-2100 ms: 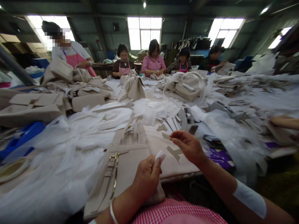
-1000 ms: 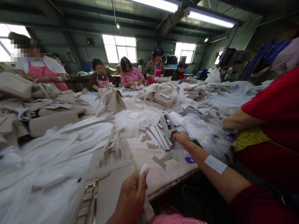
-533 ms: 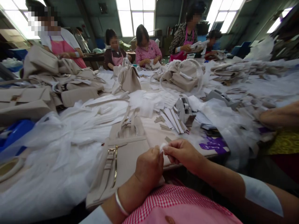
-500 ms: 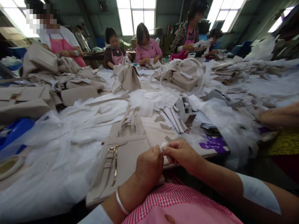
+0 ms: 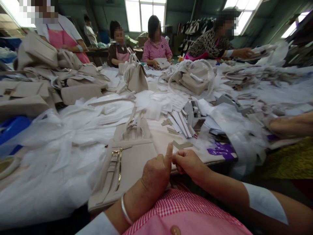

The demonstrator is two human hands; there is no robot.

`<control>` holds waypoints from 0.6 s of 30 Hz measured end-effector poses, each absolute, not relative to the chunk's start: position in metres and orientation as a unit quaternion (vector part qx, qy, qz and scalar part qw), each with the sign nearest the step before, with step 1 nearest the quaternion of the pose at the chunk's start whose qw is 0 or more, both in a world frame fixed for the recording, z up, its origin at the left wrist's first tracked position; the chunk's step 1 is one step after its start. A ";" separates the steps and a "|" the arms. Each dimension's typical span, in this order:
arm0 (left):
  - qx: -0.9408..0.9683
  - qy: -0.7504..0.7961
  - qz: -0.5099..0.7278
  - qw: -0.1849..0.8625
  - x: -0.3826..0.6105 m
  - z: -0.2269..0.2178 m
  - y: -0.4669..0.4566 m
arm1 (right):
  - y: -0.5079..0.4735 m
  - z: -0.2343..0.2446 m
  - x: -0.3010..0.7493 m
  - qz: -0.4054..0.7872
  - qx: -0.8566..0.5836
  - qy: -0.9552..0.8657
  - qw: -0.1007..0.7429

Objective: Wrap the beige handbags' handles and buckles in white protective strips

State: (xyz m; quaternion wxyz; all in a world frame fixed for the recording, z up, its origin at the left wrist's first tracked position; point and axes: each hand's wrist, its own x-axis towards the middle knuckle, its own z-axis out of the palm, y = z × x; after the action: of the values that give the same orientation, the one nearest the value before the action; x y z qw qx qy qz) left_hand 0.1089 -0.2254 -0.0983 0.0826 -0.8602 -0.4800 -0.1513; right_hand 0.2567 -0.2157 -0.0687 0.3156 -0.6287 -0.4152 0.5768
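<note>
"What had just changed at those hands?"

"Half a second earlier, white scrap showed between the fingertips; then I couldn't see any. The left hand [image 5: 156, 173] was curled closed with one finger raised, just right of the buckled bag [image 5: 134, 163]. The right hand [image 5: 189, 164], farther right of the bag, was pinched closed at that finger's base. Whether either gripped the scrap, I couldn't tell."

"What did you make of that?"

"That the work was at the fingertips, I'd judge, rather than on the bag. That lay flat on the table [image 5: 158, 130], buckle side up, partly behind the left arm."

"And around it?"

"White sheeting [image 5: 53, 182] spread left of the bag. To its right lay a taupe cut piece [image 5: 183, 144], then pale strips [image 5: 181, 124] beside a tape dispenser [image 5: 192, 114]."

"Beyond?"

"Past the bag's handles, an upright bag [image 5: 137, 78]; left of that, a heap of bags [image 5: 80, 94]. Across from our bag, a co-worker in a checked shirt [image 5: 158, 49] handled something pale. Another, in a spotted top [image 5: 207, 45], had leaned farther right. Bright windows [image 5: 146, 16] stood behind."
</note>
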 end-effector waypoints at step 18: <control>-0.743 -0.549 -0.232 -0.304 0.102 -0.082 -0.207 | -0.214 -0.076 0.254 0.407 -0.623 -0.562 0.362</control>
State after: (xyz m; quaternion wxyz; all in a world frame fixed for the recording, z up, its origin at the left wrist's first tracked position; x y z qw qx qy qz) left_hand 0.1015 -0.2067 -0.0820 -0.3040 -0.7431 -0.5493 -0.2317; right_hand 0.2536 -0.2143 -0.0764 0.3619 -0.6227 -0.5617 0.4072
